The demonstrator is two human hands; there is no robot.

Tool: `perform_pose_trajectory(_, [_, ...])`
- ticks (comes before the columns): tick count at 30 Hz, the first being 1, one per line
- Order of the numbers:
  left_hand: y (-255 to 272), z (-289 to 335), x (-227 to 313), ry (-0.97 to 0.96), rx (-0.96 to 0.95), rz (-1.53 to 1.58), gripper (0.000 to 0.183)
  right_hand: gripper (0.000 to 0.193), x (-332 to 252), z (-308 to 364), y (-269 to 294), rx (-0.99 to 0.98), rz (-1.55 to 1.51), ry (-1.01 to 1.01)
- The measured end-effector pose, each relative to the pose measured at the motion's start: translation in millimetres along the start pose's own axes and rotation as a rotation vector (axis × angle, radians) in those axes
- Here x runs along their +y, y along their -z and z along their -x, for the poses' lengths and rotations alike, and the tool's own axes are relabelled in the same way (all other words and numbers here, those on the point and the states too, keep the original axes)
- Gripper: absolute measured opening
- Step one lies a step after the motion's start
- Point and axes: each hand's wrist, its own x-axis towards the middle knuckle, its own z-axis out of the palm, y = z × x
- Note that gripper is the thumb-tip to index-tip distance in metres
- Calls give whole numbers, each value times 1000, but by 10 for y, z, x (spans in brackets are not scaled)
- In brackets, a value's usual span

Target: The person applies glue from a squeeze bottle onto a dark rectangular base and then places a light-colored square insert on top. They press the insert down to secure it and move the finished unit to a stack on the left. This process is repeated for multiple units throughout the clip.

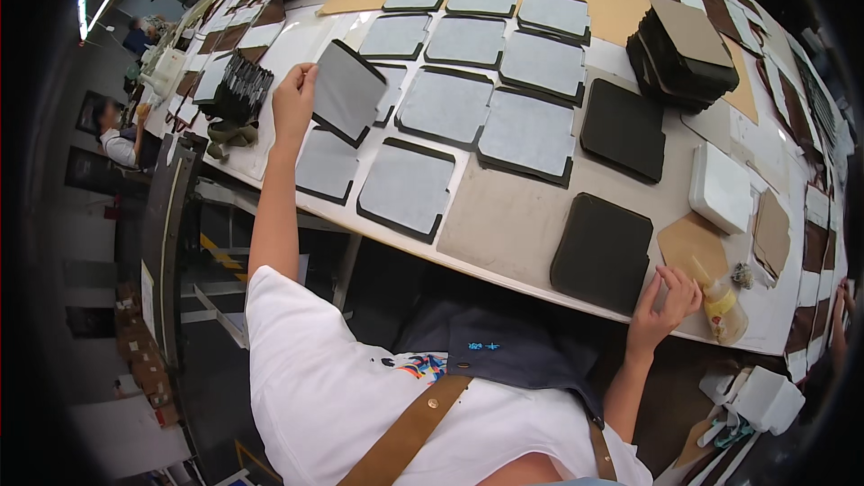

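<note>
Near the left end of the laid-out rows, my left hand pinches the upper left corner of a pale grey panel with dark edges. That panel is tilted up, partly over the others lying below it. Several similar white-backed panels lie flat in rows across the table. My right hand is at the table's front edge with its fingers apart and slightly curled, holding nothing. Just left of it lies a dark rectangular panel; a second dark panel lies farther back.
A tall stack of dark panels stands at the back right. Near my right hand are a glue bottle with a yellow band and a white box. Bundled dark pieces stand at the left. Other people sit or stand far left.
</note>
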Motion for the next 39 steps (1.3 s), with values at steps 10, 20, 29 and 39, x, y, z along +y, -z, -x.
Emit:
perform_pose_trajectory(10, [-837, -813, -415, 369, 79, 556, 32, 14, -30, -22, 5, -4, 18, -16])
perform_pose_trajectory(20, [-601, -327, -491, 510, -81, 544, 36, 16, -37, 9, 10, 20, 29, -19])
perform_pose_trajectory(29, [-747, -36, -928, 363, -85, 314, 36, 16, -32, -15, -10, 26, 14, -2])
perform_pose_trajectory(39, [-577, 108, 91, -112, 24, -46, 29, 22, 147, 76, 170, 203, -111, -183])
